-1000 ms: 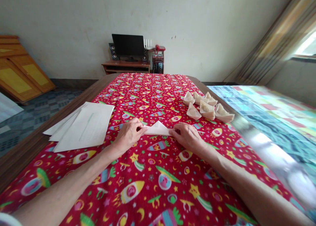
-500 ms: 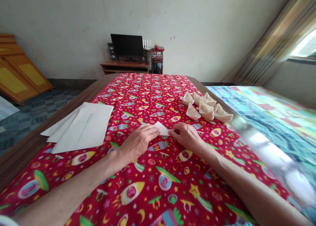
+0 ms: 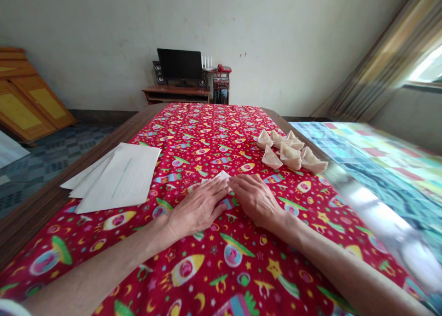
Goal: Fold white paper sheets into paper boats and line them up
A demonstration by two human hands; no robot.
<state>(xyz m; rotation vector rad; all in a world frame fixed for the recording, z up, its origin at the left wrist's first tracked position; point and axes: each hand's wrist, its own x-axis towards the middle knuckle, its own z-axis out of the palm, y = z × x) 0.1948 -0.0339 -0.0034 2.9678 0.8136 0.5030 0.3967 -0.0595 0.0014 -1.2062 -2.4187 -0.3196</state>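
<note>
A small folded piece of white paper (image 3: 223, 174) lies on the red patterned cloth in front of me, mostly covered by fingers. My left hand (image 3: 200, 205) rests flat over it, fingers stretched forward and thumb apart. My right hand (image 3: 254, 198) lies palm down just to the right, its stretched fingertips at the paper's right edge. To the right, folded paper boats (image 3: 290, 156) sit in several nested stacks. A fanned pile of white paper sheets (image 3: 129, 178) lies to the left.
The red cloth (image 3: 207, 136) covers most of a dark wooden table (image 3: 44, 203). Beyond its far end stands a low desk (image 3: 177, 91) with a monitor (image 3: 180, 64). A bed with a patterned cover (image 3: 373, 155) is on the right, a wooden cabinet (image 3: 34, 100) on the left.
My left hand has flattened over the folded paper. My right hand has gone from a pinch at its right corner to stretched fingers, shifting slightly left.
</note>
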